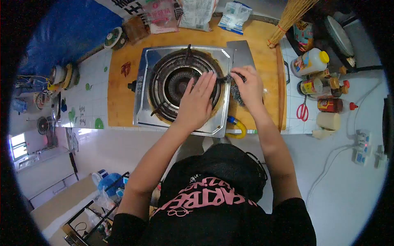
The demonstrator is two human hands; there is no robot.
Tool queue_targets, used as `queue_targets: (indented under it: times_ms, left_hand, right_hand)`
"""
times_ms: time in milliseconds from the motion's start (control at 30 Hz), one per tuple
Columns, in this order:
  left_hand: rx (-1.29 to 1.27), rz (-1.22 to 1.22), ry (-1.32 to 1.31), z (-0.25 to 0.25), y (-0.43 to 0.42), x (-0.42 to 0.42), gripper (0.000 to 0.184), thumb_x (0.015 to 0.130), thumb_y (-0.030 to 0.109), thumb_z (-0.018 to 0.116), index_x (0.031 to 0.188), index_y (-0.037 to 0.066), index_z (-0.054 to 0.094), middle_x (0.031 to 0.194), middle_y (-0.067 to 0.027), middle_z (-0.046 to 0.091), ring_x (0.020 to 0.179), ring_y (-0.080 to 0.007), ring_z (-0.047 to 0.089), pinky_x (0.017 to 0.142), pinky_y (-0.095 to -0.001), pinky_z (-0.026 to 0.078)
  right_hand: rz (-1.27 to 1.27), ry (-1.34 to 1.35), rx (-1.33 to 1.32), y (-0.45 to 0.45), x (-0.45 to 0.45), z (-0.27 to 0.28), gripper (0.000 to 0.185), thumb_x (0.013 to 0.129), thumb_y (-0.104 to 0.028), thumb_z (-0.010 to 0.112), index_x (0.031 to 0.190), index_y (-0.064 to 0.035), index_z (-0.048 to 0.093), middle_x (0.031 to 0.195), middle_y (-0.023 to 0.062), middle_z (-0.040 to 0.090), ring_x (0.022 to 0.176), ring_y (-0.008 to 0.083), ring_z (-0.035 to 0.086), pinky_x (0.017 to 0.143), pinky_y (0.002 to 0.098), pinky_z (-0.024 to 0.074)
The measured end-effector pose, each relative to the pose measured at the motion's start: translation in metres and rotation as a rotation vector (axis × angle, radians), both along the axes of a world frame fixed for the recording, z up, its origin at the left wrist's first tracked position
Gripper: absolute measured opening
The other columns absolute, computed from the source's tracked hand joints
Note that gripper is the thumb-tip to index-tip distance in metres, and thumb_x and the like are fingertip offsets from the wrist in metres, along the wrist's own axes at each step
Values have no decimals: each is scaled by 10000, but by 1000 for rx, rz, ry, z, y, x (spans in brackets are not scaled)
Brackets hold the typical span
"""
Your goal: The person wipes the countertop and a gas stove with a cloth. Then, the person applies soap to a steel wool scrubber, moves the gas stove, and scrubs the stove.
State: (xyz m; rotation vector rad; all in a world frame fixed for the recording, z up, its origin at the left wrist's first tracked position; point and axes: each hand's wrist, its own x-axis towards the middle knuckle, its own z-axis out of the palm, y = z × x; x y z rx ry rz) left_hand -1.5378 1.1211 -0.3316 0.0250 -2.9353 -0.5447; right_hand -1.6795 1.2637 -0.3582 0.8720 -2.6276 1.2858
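Note:
A steel gas stove with a round black burner ring sits on a wooden board. My left hand lies over the right part of the burner, its fingers stretched out and pointing away from me. At the stove's right edge, my right hand pinches a bit of dark grey steel wool. More of the wool hangs below those fingers, beside the stove. Brown grime marks the metal around the burner.
Bags stand along the board's back edge, near a straw brush. Bottles, red scissors and a paper roll are at the right. A yellow hose curves at the board's front edge. Dried chilies lie left.

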Motion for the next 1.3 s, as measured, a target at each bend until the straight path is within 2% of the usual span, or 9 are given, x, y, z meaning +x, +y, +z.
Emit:
queue_targets:
  times_ms: [167, 267, 433, 700, 767, 900, 933, 1167, 1300]
  left_hand:
    - [-53, 7, 43, -4, 0, -1, 698, 817, 92, 534, 1458, 4, 272, 1489, -159, 339, 1390, -292, 317, 1137, -481, 239]
    - [-39, 4, 61, -7, -1, -1, 705, 806, 98, 540, 1454, -1, 280, 1488, -163, 339, 1391, -293, 316, 1137, -481, 240]
    - [-15, -10, 64, -6, -2, 0, 721, 791, 107, 547, 1452, -5, 283, 1490, -165, 334, 1393, -297, 311, 1139, -480, 237]
    - [42, -26, 26, -4, -4, 0, 763, 803, 156, 551, 1475, 3, 227, 1517, -167, 287, 1416, -311, 261, 1162, -479, 182]
    - [27, -24, 20, -4, -4, 0, 763, 802, 164, 554, 1474, 2, 230, 1518, -167, 286, 1416, -311, 261, 1161, -479, 183]
    - [9, -18, -17, -5, -5, -2, 772, 791, 180, 566, 1466, -4, 240, 1519, -171, 282, 1417, -313, 260, 1156, -488, 190]
    - [10, -15, -10, -5, -5, -3, 772, 791, 180, 566, 1466, -4, 240, 1519, -171, 282, 1417, -313, 260, 1156, -488, 190]
    - [18, -12, 49, -2, -3, 0, 753, 766, 161, 552, 1447, -14, 285, 1491, -168, 331, 1393, -302, 309, 1147, -489, 217]
    - [7, -14, -51, -3, -4, -2, 794, 776, 188, 566, 1468, -9, 232, 1525, -172, 268, 1421, -317, 247, 1156, -500, 184]
  right_hand:
    - [106, 260, 213, 19, 44, 2, 108, 807, -164, 703, 888, -93, 704, 923, 68, 612, 767, 263, 617, 643, 363, 487]
    - [143, 45, 129, 17, 48, 9, 113, 799, -166, 700, 872, -81, 690, 908, 67, 617, 766, 282, 621, 651, 376, 484]
    - [-6, 45, 94, -8, 14, 9, 84, 798, -141, 690, 824, -67, 659, 870, 97, 622, 784, 308, 623, 659, 373, 480]
    - [52, -24, 73, -8, -1, 2, 109, 793, -140, 687, 813, -37, 657, 828, 120, 618, 799, 311, 620, 701, 365, 477]
    - [37, 139, -3, -23, -30, -6, 98, 789, -128, 685, 813, -35, 667, 827, 136, 617, 799, 325, 614, 704, 370, 475]
    - [137, 95, 81, -8, -8, -6, 123, 776, -120, 699, 823, -10, 670, 828, 141, 617, 808, 330, 611, 718, 373, 475]
    - [166, -52, 86, 0, 4, 2, 125, 769, -112, 705, 824, -6, 670, 823, 137, 616, 804, 318, 613, 731, 373, 476]
    - [38, 68, 43, -36, -40, -3, 109, 784, -166, 688, 814, -61, 685, 890, 129, 627, 843, 352, 621, 723, 427, 487]
    - [148, 5, 15, -11, -21, -17, 114, 789, -156, 679, 779, -43, 669, 888, 126, 626, 830, 352, 617, 726, 425, 488]
